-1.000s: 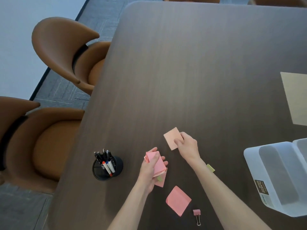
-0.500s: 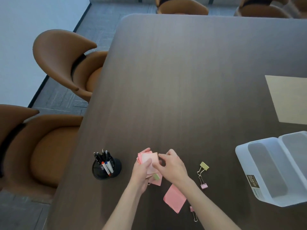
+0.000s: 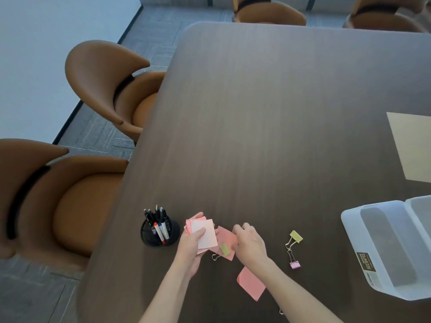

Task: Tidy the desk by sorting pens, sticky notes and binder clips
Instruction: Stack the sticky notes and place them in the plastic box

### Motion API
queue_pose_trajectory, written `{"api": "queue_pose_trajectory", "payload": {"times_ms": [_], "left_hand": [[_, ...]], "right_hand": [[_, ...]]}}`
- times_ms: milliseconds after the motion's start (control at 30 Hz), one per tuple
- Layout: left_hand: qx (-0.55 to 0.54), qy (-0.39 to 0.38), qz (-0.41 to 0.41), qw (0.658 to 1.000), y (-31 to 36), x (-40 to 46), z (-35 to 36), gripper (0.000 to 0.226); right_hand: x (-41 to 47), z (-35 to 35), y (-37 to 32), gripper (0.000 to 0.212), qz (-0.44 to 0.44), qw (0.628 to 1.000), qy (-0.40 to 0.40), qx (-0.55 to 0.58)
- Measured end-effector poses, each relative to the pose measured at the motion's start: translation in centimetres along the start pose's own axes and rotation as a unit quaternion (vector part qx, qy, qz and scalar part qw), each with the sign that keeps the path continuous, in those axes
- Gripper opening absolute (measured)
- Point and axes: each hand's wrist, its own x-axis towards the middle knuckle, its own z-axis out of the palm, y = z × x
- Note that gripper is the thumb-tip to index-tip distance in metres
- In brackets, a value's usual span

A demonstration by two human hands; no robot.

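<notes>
My left hand [image 3: 192, 247] holds a small stack of pink sticky notes [image 3: 205, 231], thumb pressed on the pale top sheet. My right hand [image 3: 248, 243] rests just right of it with fingers curled on the edge of a pink sticky note [image 3: 227, 237] lying on the table. A green binder clip [image 3: 224, 249] sits on that note. Another pink sticky note [image 3: 251, 283] lies nearer me, under my right forearm. A green binder clip [image 3: 295, 237] and a pink binder clip [image 3: 294, 264] lie to the right. A black mesh cup [image 3: 159, 234] with several pens stands left of my hands.
The dark wooden table [image 3: 268, 124] stretches ahead. A translucent white plastic organiser bin [image 3: 384, 248] stands at the right edge, a beige sheet [image 3: 412, 148] beyond it. Brown chairs [image 3: 109, 85] line the left side and the far end.
My right hand carried the pale note back from the table onto the stack in my left hand, then moved right onto the note lying on the table. The view shifted, revealing two clips.
</notes>
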Motion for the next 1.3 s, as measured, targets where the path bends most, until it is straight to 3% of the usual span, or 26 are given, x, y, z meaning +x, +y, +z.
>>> {"api": "queue_pose_trajectory", "payload": {"times_ms": [233, 333, 433, 500, 700, 867, 933, 1000, 1133, 1200, 1300], "left_hand": [[0.020, -0.012, -0.011, 1.000, -0.5, -0.2, 0.8, 0.058], [0.024, -0.029, -0.020, 0.999, -0.9, -0.4, 1.8, 0.050], [0.034, -0.060, -0.031, 0.997, -1.3, -0.8, 3.2, 0.037], [0.034, -0.089, -0.039, 0.995, -1.4, -1.2, 4.0, 0.042], [0.031, -0.119, -0.039, 0.992, -2.2, -0.9, 4.9, 0.040], [0.038, -0.088, -0.051, 0.994, -2.5, -0.6, 4.8, 0.048], [0.032, -0.081, -0.052, 0.995, -2.6, -0.8, 4.8, 0.048], [0.025, -0.081, -0.051, 0.995, -2.8, -0.9, 4.7, 0.047], [0.013, -0.083, -0.050, 0.995, -3.3, -1.1, 4.5, 0.036], [0.017, -0.084, -0.049, 0.995, -3.3, -1.3, 4.4, 0.034], [0.019, -0.081, -0.054, 0.995, -3.3, -1.6, 4.2, 0.032]], "right_hand": [[-1.3, -2.7, 2.1, 0.014, 0.056, 0.973, 0.132, 0.180], [-3.1, -4.7, 2.1, 0.008, 0.124, 0.917, 0.133, 0.355], [-4.2, -5.6, 2.1, 0.013, 0.164, 0.823, 0.059, 0.541], [-4.7, -5.5, 2.0, 0.014, 0.160, 0.808, 0.038, 0.566], [-5.4, -4.1, 1.4, 0.009, 0.126, 0.878, 0.016, 0.462], [-5.6, -3.6, 3.1, 0.017, 0.099, 0.935, 0.063, 0.334], [-6.0, -2.3, 4.2, 0.029, 0.095, 0.970, 0.067, 0.215], [-6.7, -0.6, 4.7, 0.039, 0.080, 0.994, 0.021, 0.077], [-7.9, 2.5, 3.8, 0.059, 0.061, 0.997, -0.001, -0.056], [-7.7, 2.8, 3.4, 0.066, 0.073, 0.996, 0.011, -0.050], [-7.2, 2.6, 3.7, 0.057, 0.085, 0.996, 0.005, -0.003]]}}
